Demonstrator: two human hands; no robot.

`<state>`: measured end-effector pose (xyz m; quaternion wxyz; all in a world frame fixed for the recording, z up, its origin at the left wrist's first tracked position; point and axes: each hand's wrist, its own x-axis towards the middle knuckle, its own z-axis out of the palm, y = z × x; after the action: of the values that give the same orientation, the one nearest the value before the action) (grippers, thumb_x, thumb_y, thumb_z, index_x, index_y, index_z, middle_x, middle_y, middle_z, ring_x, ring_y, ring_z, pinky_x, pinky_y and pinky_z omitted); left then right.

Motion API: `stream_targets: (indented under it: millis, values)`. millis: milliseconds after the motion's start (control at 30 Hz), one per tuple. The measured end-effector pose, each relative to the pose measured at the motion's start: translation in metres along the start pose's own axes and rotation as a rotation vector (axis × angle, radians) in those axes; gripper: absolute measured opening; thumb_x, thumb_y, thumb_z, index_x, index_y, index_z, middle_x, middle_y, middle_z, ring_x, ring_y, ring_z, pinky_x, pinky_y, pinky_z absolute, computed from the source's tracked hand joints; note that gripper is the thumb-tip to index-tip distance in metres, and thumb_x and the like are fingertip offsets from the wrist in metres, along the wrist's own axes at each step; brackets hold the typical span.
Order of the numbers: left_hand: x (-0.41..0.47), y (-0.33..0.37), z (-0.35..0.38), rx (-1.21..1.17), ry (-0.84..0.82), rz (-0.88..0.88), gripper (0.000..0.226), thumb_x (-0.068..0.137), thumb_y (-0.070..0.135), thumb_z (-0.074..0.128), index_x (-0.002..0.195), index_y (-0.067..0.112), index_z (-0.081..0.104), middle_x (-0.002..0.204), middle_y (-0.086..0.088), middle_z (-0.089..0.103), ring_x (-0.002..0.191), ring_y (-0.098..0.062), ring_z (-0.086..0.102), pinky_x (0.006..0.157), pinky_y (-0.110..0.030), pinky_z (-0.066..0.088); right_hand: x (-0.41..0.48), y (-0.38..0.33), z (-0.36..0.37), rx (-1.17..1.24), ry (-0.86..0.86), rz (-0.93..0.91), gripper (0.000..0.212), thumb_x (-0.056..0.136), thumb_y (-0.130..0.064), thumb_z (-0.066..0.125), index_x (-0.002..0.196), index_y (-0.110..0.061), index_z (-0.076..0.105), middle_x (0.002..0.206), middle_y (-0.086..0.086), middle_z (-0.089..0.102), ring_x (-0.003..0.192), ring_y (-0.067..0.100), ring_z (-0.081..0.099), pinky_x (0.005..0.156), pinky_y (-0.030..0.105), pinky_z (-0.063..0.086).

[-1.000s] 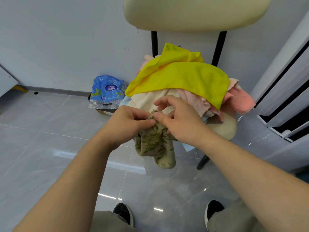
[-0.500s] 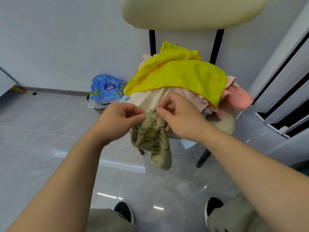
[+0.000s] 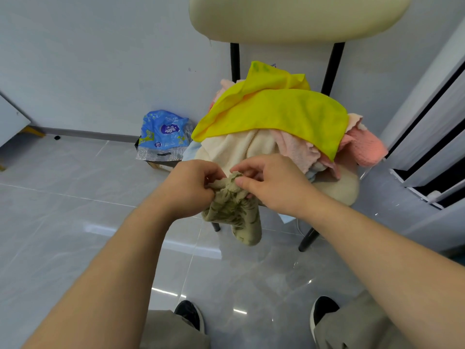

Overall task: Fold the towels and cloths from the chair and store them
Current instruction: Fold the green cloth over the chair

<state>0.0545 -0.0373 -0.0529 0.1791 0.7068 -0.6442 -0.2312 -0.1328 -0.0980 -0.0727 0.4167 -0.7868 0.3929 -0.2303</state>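
Olive cloth [image 3: 234, 210] raised slightly; left hand [image 3: 191, 187], right hand [image 3: 271, 183] pinch top edge.

Bare floor [image 3: 75, 222] lies open to my left and under the olive cloth [image 3: 239, 215], which my left grip [image 3: 191, 187] and right grip [image 3: 274, 185] both pinch in front of the seat. Ahead, the heap of cloths [image 3: 276, 117] fills the seat, and the chair back [image 3: 289, 16] overhangs it. A blue packet [image 3: 163, 132] sits by the wall, left of the chair. Grey panels [image 3: 432, 127] close in the right side, near the chair.
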Motion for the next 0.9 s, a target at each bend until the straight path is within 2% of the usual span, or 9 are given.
stream_targets:
  millis: [133, 267, 433, 500, 567, 633, 700, 800, 900]
  values:
    - [0.0, -0.001, 0.002, 0.076, -0.022, 0.025, 0.024, 0.077, 0.011, 0.069, 0.095, 0.024, 0.077, 0.079, 0.006, 0.07, 0.073, -0.006, 0.061, 0.066, -0.03, 0.054, 0.0, -0.002, 0.001, 0.002, 0.017, -0.006, 0.011, 0.092, -0.026, 0.071, 0.102, -0.025, 0.076, 0.084, -0.008, 0.073, 0.072, 0.009, 0.07, 0.076, 0.042, 0.06]
    - [0.002, -0.003, 0.004, 0.196, -0.031, 0.009, 0.011, 0.075, 0.012, 0.067, 0.082, 0.016, 0.074, 0.068, -0.002, 0.064, 0.068, -0.019, 0.058, 0.06, -0.033, 0.047, 0.0, -0.002, 0.002, 0.028, 0.015, 0.014, 0.001, 0.093, -0.027, 0.07, 0.093, -0.028, 0.07, 0.079, -0.006, 0.07, 0.065, 0.015, 0.071, 0.071, 0.046, 0.06]
    - [0.004, -0.007, 0.001, 0.236, -0.103, -0.159, 0.018, 0.072, 0.007, 0.063, 0.082, 0.017, 0.074, 0.077, -0.005, 0.07, 0.076, -0.021, 0.064, 0.069, -0.039, 0.057, 0.0, 0.0, 0.001, -0.025, 0.008, 0.036, 0.008, 0.094, -0.028, 0.068, 0.097, -0.021, 0.071, 0.08, -0.005, 0.069, 0.073, 0.014, 0.068, 0.076, 0.046, 0.059]
    - [0.004, -0.01, -0.001, 0.168, -0.153, -0.28, 0.02, 0.075, 0.005, 0.061, 0.082, 0.019, 0.075, 0.079, -0.005, 0.072, 0.076, -0.022, 0.069, 0.069, -0.037, 0.061, 0.0, 0.001, -0.001, -0.046, 0.009, 0.047, 0.01, 0.095, -0.028, 0.067, 0.098, -0.019, 0.071, 0.08, -0.004, 0.069, 0.074, 0.015, 0.068, 0.076, 0.046, 0.059]
    - [0.004, -0.011, -0.003, 0.016, -0.191, -0.431, 0.021, 0.082, 0.002, 0.055, 0.088, 0.01, 0.073, 0.08, -0.012, 0.074, 0.067, -0.023, 0.074, 0.068, -0.038, 0.064, 0.001, 0.002, -0.002, -0.07, 0.014, 0.05, 0.011, 0.095, -0.028, 0.066, 0.097, -0.018, 0.071, 0.08, -0.004, 0.069, 0.073, 0.015, 0.068, 0.076, 0.046, 0.059]
    - [0.003, -0.006, -0.003, -0.14, -0.183, -0.582, 0.014, 0.087, -0.001, 0.054, 0.089, 0.002, 0.067, 0.08, -0.017, 0.072, 0.055, -0.022, 0.072, 0.064, -0.038, 0.063, 0.001, 0.002, -0.003, -0.086, 0.016, 0.057, 0.011, 0.095, -0.028, 0.066, 0.097, -0.018, 0.071, 0.08, -0.003, 0.069, 0.072, 0.015, 0.068, 0.076, 0.045, 0.058]
    - [0.001, -0.001, -0.003, -0.241, -0.184, -0.673, 0.008, 0.092, 0.0, 0.056, 0.089, 0.003, 0.062, 0.078, -0.016, 0.07, 0.051, -0.019, 0.07, 0.059, -0.034, 0.062, 0.001, 0.002, -0.002, -0.106, 0.017, 0.062, 0.012, 0.096, -0.028, 0.065, 0.098, -0.017, 0.071, 0.081, -0.003, 0.069, 0.072, 0.015, 0.068, 0.076, 0.043, 0.058]
    - [0.001, 0.001, -0.005, -0.407, -0.272, -0.723, 0.02, 0.093, -0.006, 0.047, 0.102, -0.005, 0.065, 0.082, -0.019, 0.075, 0.077, -0.028, 0.076, 0.073, -0.04, 0.064, 0.002, 0.004, -0.002, -0.136, 0.019, 0.064, 0.013, 0.096, -0.029, 0.065, 0.099, -0.018, 0.071, 0.079, -0.006, 0.067, 0.07, 0.009, 0.064, 0.071, 0.034, 0.055]
    - [0.001, -0.004, -0.009, -0.48, -0.256, -0.71, 0.032, 0.088, -0.019, 0.043, 0.104, -0.008, 0.068, 0.094, -0.02, 0.074, 0.088, -0.03, 0.075, 0.083, -0.041, 0.061, 0.002, 0.008, -0.003, -0.155, 0.033, 0.07, 0.01, 0.096, -0.031, 0.064, 0.098, -0.022, 0.069, 0.079, -0.011, 0.065, 0.074, 0.004, 0.059, 0.065, 0.025, 0.045]
